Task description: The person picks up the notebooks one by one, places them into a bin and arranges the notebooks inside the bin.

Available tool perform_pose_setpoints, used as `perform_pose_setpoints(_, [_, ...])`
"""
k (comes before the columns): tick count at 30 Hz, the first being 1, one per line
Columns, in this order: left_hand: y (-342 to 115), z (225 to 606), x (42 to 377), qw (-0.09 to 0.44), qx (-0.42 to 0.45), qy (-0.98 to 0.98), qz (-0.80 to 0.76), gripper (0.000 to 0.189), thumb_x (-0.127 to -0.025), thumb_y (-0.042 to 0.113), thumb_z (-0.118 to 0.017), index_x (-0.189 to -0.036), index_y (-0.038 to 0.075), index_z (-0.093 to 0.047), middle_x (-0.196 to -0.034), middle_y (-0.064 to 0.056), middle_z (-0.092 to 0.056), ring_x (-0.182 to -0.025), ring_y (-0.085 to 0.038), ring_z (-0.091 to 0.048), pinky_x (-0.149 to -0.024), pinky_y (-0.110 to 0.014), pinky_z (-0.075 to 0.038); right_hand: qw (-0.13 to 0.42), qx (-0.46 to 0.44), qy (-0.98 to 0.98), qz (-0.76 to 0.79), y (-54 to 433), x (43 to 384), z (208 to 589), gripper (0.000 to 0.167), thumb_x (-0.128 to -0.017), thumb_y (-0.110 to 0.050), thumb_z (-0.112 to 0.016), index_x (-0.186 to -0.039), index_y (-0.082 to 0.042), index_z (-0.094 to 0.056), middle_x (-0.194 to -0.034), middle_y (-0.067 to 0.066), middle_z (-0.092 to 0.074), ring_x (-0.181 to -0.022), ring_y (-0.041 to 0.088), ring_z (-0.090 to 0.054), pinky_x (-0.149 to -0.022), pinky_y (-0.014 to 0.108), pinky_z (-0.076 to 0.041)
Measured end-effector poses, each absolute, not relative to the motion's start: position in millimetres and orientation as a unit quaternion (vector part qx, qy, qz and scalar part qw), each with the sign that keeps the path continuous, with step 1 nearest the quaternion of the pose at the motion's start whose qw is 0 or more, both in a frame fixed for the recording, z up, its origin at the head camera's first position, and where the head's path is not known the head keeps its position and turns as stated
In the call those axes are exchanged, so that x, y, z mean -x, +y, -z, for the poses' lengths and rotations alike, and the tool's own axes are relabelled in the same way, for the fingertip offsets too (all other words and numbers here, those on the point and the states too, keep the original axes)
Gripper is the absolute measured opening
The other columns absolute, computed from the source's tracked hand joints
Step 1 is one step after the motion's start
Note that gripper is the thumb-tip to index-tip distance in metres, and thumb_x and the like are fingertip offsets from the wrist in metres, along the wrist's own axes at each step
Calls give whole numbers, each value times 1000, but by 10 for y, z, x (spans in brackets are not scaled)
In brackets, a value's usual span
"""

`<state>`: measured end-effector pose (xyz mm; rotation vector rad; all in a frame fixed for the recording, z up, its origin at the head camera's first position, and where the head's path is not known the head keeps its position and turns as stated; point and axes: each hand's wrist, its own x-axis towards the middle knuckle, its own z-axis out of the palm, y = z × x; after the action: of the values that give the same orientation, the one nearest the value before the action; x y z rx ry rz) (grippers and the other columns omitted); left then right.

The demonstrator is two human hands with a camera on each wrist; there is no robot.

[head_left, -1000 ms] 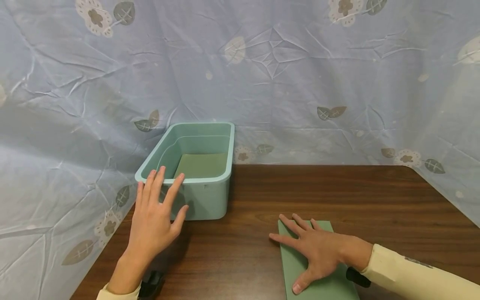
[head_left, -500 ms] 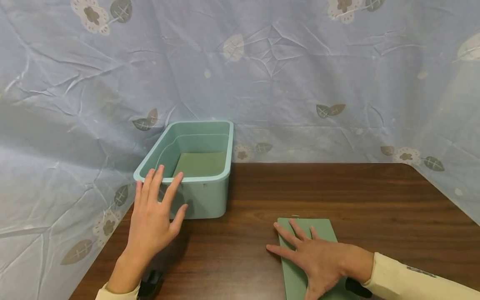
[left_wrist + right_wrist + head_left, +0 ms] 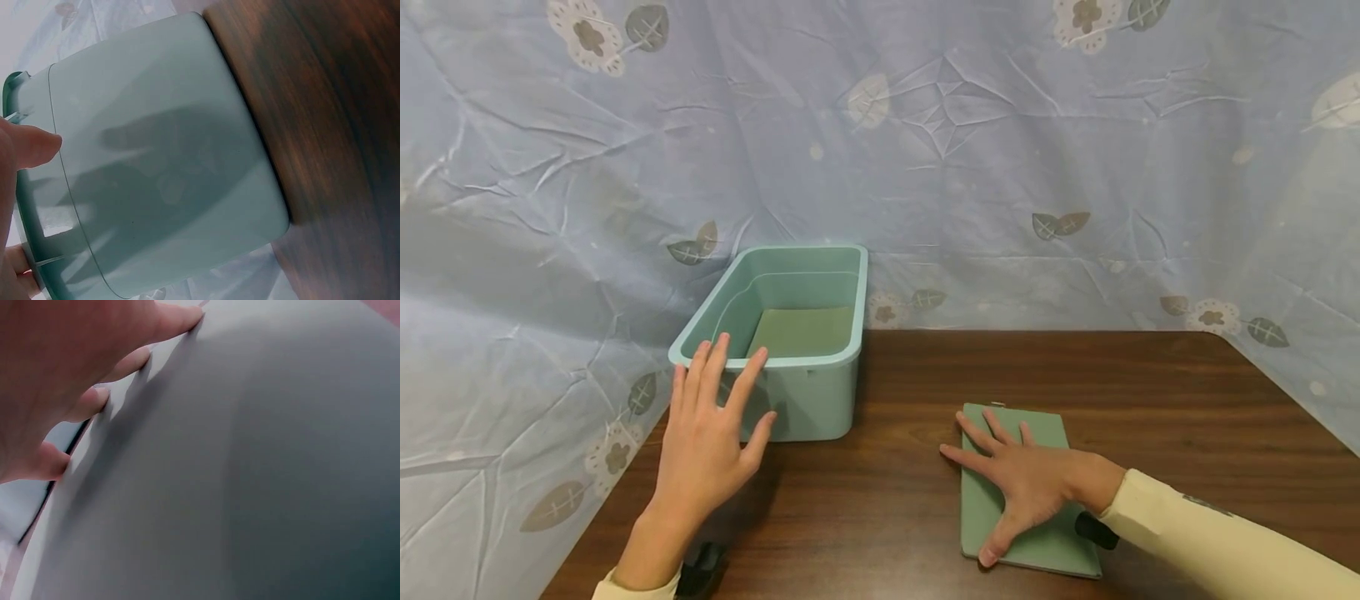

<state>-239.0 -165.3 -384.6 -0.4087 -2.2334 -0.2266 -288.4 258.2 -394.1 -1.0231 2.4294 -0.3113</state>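
Note:
A green notebook [image 3: 1051,546] lies flat on the table to the right, its near edge slightly slanted. My right hand [image 3: 1033,483] rests on its cover with fingers spread, thumb near the close left corner and index fingertip past the left edge. In the right wrist view the fingertips touch along the edge of the cover [image 3: 250,462]. A light teal plastic bin [image 3: 805,402] stands at the left. My left hand [image 3: 703,450] is at its near wall, fingers spread and reaching up to the rim; the left wrist view shows the thumb [image 3: 39,147] close to that wall.
Inside the bin lies a flat green sheet or book [image 3: 805,329]. The brown wooden table [image 3: 910,500] ends at a floral curtain [image 3: 955,208] behind and at the sides. A small metallic loop [image 3: 997,405] shows at the notebook's far edge.
The notebook has slid away from me and turned slightly, so its near edge now shows. My right hand drew back a little, then moved forward with it. The left hand stays put.

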Motion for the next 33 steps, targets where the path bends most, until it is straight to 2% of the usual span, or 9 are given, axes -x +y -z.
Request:
perform_pose_setpoints(7, [-1655, 3855, 2392, 418, 163, -889, 92, 89, -85, 22, -81, -165, 22, -42, -171, -27, -31, -154, -54, -33, -120, -80, -25, 221, 353, 903, 107, 2552, 3165, 3949, 124, -77, -76, -80, -173, -27, -16, -180, 14, 15, -163, 51, 17, -115, 89, 5])
perform_pose_setpoints(13, [-1660, 3865, 2400, 414, 164, -891, 93, 84, -88, 26, -77, -164, 21, -42, -170, -28, -32, -154, -54, -32, -121, -79, -24, 218, 340, 908, 111, 2572, 3269, 3955, 124, -76, -77, -80, -172, -28, -18, -180, 13, 13, -164, 51, 15, -115, 90, 3])
perform_pose_setpoints(20, [-1668, 3856, 2404, 410, 166, -892, 94, 86, -87, 26, -77, -165, 22, -42, -171, -28, -31, -156, -53, -31, -121, -80, -23, 217, 313, 915, 131, 2629, 3265, 3944, 124, -75, -76, -82, -172, -33, -18, -180, 13, 11, -164, 51, 14, -113, 91, 2])
perform_pose_setpoints(27, [-1689, 3869, 2402, 413, 170, -890, 95, 82, -89, 28, -76, -164, 21, -43, -170, -29, -32, -157, -52, -30, -120, -79, -24, 223, 281, 928, 99, 2700, 3185, 3905, 132, -70, -80, -82, -172, -37, -9, -180, 14, 12, -162, 57, 10, -106, 96, -7])
perform_pose_setpoints(33, [-1720, 3870, 2392, 413, 172, -889, 96, 83, -89, 27, -76, -164, 21, -42, -170, -28, -31, -157, -52, -29, -121, -80, -23, 210, 264, 929, 150, 2863, 3116, 3921, 132, -74, -72, -86, -173, -25, -13, -178, 24, 8, -158, 64, 9, -105, 96, -14])
